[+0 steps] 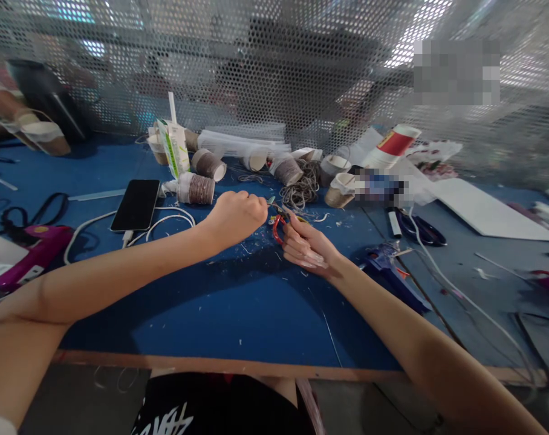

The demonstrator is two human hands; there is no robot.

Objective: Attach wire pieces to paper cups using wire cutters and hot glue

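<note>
My left hand [243, 212] is closed in a fist above the middle of the blue table. Its fingers hide whatever they hold; a small greenish tip and a thin strand show at its right side. Close beside it, my right hand [304, 241] is wrapped round pliers with red handles [279, 231]. The jaws point toward the left fist and are partly hidden. Just behind the hands lies a tangled heap of grey-brown cord [302, 188]. Cord-wrapped paper cups [196, 188] lie on their sides around it, and a small cup [340, 190] stands to the right.
A phone [136, 205] with a white cable lies left, near a magenta device [27, 254]. A drink carton [175, 148] with a straw stands behind. Right are a blue glue gun [392, 275] and a white board [492, 211]. Perforated metal mesh [256, 66] backs the table. Another person's hand [11, 112] is far left.
</note>
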